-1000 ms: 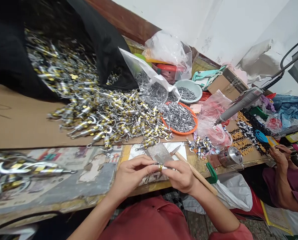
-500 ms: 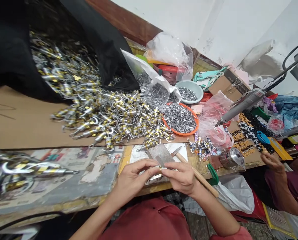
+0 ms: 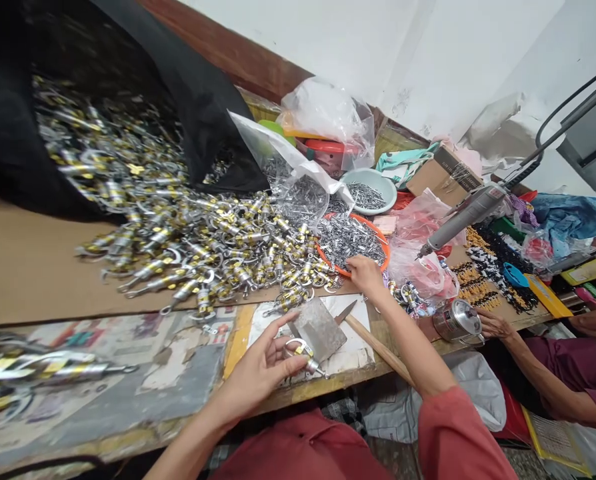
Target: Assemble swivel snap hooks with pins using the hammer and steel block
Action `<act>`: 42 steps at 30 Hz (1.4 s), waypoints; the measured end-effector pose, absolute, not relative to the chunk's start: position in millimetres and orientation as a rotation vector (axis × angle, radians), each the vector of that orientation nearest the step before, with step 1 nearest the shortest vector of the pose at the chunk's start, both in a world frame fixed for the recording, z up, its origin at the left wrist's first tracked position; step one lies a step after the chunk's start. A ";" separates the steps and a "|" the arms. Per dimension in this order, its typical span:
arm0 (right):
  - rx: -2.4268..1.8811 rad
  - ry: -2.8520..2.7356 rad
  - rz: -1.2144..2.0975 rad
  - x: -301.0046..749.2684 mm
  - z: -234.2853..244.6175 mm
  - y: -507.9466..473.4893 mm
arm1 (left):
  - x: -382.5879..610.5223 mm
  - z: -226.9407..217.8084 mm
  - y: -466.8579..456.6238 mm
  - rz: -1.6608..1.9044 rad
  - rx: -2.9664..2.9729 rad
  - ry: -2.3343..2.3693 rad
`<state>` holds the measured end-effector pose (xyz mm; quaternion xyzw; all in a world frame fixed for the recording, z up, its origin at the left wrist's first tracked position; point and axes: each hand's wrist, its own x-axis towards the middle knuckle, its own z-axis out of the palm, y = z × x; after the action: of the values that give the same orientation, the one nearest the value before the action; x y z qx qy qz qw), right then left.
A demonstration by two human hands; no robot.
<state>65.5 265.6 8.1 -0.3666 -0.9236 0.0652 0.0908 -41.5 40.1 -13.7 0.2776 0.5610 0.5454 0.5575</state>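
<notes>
My left hand (image 3: 271, 363) holds a small silver-and-yellow metal piece with a curved arm (image 3: 302, 348) between thumb and fingers, just in front of a flat metal block (image 3: 319, 328). My right hand (image 3: 365, 275) reaches to the near rim of an orange basin (image 3: 386, 248) heaped with small metal parts (image 3: 351, 240). Its fingers are curled together, and whatever they pinch is hidden. A big pile of similar silver-and-yellow pieces (image 3: 238, 250) spreads left of the basin, spilling from a black bag (image 3: 218, 127).
A wooden-handled tool (image 3: 375, 343) with a pointed metal head lies right of the block. A grey power screwdriver (image 3: 463, 217) hangs at right. Behind stands a pale basin (image 3: 391, 193) of pins. A co-worker's hand (image 3: 495, 325) is by a metal canister (image 3: 457, 320).
My right hand has left the piece held in front of the block and moved up to the orange basin. My left hand keeps the piece. The co-worker's hand has moved to the canister.
</notes>
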 end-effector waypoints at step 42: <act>-0.494 -2.669 0.756 107.9 5.3 150.6 | -42.3 -20.0 45.1 1.350 0.530 1.156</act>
<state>107.9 150.6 5.3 -0.1731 -0.9348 0.2650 0.1614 -42.3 45.1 -20.0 0.2284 0.4986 0.5825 0.5999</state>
